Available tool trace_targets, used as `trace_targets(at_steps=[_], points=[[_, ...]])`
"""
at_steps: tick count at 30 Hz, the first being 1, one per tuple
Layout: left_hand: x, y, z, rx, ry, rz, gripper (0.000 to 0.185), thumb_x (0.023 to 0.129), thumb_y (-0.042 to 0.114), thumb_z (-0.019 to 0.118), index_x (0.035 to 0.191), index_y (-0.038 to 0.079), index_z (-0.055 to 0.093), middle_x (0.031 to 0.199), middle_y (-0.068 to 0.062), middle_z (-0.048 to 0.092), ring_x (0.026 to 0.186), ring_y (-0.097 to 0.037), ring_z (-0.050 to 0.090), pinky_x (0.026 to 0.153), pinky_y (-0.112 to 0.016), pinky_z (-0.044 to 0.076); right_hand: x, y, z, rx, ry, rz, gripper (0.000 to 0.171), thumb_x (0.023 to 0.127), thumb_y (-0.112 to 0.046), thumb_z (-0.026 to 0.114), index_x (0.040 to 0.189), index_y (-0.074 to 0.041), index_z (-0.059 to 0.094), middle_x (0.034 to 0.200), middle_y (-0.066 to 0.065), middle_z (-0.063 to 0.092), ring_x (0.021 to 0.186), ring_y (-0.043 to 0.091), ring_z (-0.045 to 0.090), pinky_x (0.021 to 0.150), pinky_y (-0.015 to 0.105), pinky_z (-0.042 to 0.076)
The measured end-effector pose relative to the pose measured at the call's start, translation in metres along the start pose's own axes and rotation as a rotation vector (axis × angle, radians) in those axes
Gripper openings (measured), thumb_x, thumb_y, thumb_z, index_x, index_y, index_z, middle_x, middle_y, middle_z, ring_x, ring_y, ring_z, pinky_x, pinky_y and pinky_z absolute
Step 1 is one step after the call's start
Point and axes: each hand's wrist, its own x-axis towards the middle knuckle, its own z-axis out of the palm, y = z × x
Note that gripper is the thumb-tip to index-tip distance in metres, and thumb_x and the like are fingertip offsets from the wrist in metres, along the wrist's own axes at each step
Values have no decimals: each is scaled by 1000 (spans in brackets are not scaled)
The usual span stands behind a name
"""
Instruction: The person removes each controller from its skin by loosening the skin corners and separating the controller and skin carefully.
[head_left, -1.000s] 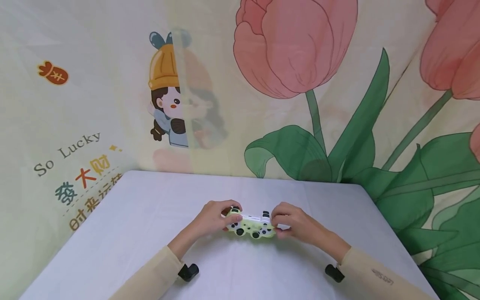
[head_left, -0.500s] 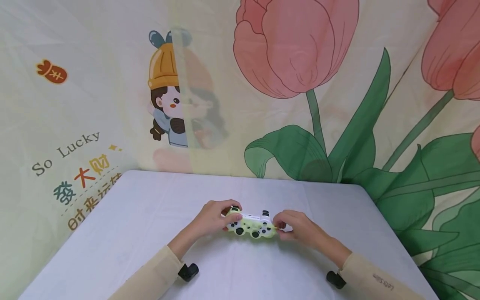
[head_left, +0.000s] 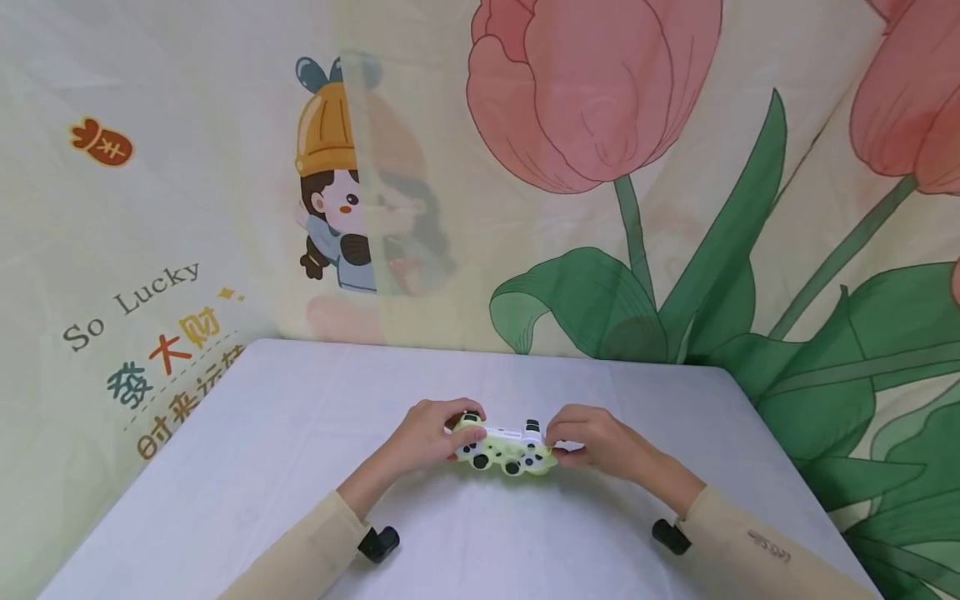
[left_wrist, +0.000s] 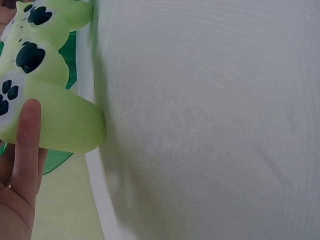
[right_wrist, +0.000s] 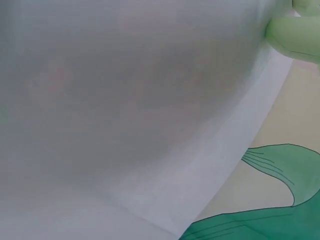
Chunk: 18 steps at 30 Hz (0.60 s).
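Observation:
A light green and white game controller (head_left: 504, 448) with black thumbsticks is held just in front of me over the table. My left hand (head_left: 424, 435) grips its left end, thumb on the front face and fingers behind. In the left wrist view, the thumb of that left hand (left_wrist: 24, 170) lies along the green grip of the controller (left_wrist: 70, 120), close to the black buttons. My right hand (head_left: 600, 437) pinches the right end with thumb and fingertips. The right wrist view shows only a green grip of the controller (right_wrist: 295, 39) at its upper right; the right fingers are out of sight there.
A white cloth covers the table (head_left: 360, 392). Behind it hangs a printed backdrop (head_left: 450, 333) with tulips and a cartoon figure. Small black devices (head_left: 380, 543) sit at both wrists.
My right hand has shifted its fingers at the controller's right end, dipping slightly and then rising again. The left hand and the controller have stayed almost still.

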Motion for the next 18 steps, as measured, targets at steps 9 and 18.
trace_targets(at_steps=[9,18], points=[[1,1,2,-9,5,-8,32,102,41,72,127,22,72,82,1,57,63,-17,74,72,-33,51,0,-9,-1,41,-116,107,32,70,12,85,84,-13,71,87,-6,69,81,5,61,73,10,52],[1,3,-2,-41,2,-56,31,101,40,74,127,24,72,84,-1,61,65,-20,74,71,-34,54,-5,-16,3,54,-127,143,30,71,13,84,82,-12,72,83,-5,71,76,4,59,71,10,51]])
